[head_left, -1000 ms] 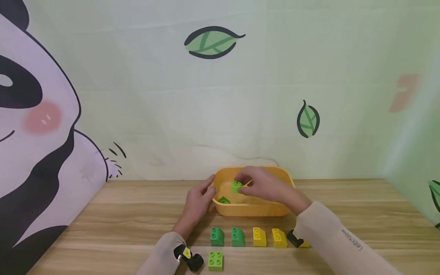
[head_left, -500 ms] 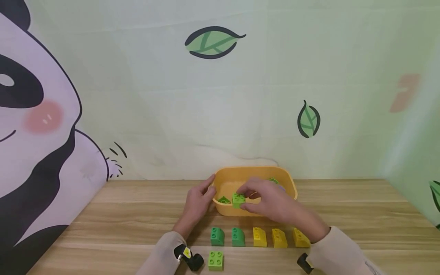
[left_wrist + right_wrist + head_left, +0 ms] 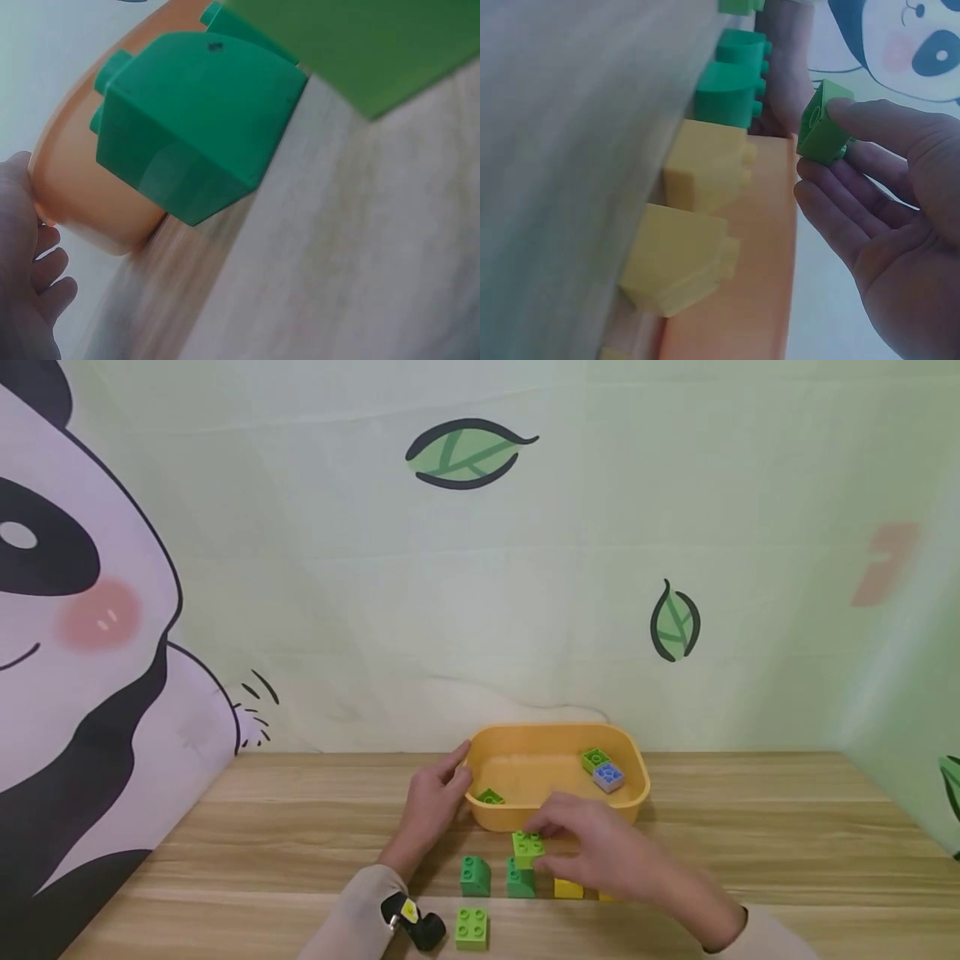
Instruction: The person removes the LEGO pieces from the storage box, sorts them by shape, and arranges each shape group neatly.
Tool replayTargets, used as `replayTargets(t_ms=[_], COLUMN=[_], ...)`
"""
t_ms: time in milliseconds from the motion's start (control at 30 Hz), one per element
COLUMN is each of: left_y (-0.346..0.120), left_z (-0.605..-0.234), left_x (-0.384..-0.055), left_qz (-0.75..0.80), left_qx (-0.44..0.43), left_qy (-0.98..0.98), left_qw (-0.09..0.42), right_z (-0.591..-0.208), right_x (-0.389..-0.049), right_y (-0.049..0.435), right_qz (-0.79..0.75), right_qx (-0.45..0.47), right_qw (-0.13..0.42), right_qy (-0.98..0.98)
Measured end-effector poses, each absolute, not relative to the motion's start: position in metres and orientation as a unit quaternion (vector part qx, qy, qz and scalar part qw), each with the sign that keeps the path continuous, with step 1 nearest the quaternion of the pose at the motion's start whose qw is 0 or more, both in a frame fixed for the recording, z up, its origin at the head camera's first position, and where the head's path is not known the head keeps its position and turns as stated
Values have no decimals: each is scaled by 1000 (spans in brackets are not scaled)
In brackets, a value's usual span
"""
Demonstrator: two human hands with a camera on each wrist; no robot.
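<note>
My right hand (image 3: 600,847) pinches a light green brick (image 3: 528,850) between thumb and fingers, above the row of bricks in front of the orange tub (image 3: 517,818). In the right wrist view, the brick's hollow underside shows. My left hand (image 3: 433,797) holds the tub at its left end, with thumb and index finger at the rim. Two dark green curved bricks (image 3: 475,877) stand in the row, the second partly behind the held brick. Yellow sloped bricks (image 3: 709,165) continue the row, partly hidden by my right hand in the head view. Another light green brick (image 3: 471,929) sits nearer.
Inside the tub lie a green brick (image 3: 491,797) at the front left, and another green brick (image 3: 596,759) beside a blue brick (image 3: 609,777) at the right. The wooden table (image 3: 300,827) meets a printed backdrop (image 3: 337,568) behind the tub.
My right hand has lifted the light green brick out of the tub and brought it toward me, over the row. The tub's right side is now uncovered. My left hand stays put.
</note>
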State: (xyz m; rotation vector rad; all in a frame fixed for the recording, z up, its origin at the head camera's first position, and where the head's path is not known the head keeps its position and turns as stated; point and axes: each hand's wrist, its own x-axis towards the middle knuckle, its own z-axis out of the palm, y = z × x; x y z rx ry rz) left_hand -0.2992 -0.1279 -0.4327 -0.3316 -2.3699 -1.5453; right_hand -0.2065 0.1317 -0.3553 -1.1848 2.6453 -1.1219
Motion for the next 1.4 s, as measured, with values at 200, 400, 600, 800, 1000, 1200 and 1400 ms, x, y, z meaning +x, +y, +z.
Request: replayTargets(t_ms=[200, 400, 600, 800, 1000, 1200, 1400], left_y=[-127, -127, -127, -127, -127, -126, -126], left_z=[-431, -430, -431, -432, -432, -432, -431], left_x=[-297, -297, -299, -299, -299, -299, -298], left_qz=[-539, -535, -537, -541, -537, -535, -538], left_qx=[-121, -119, -117, -119, -117, -114, -112], left_qy=[-820, -822, -823, -819, -821, -823, -822], left_qw=[149, 155, 146, 149, 151, 151, 152], right_z=[-357, -365, -372, -375, -378, -377, -377], right_x=[-196, -187, -182, -177, -175, -175, -174], right_y=[134, 134, 130, 122, 117, 113, 111], right_qz=[-343, -352, -347, -345, -346, -327, -296], right_qx=[-369, -397, -390, -359, -340, -321, -334], right_qw=[48, 56, 93, 140, 175, 203, 192], right_qy=[862, 846, 848, 856, 857, 866, 874])
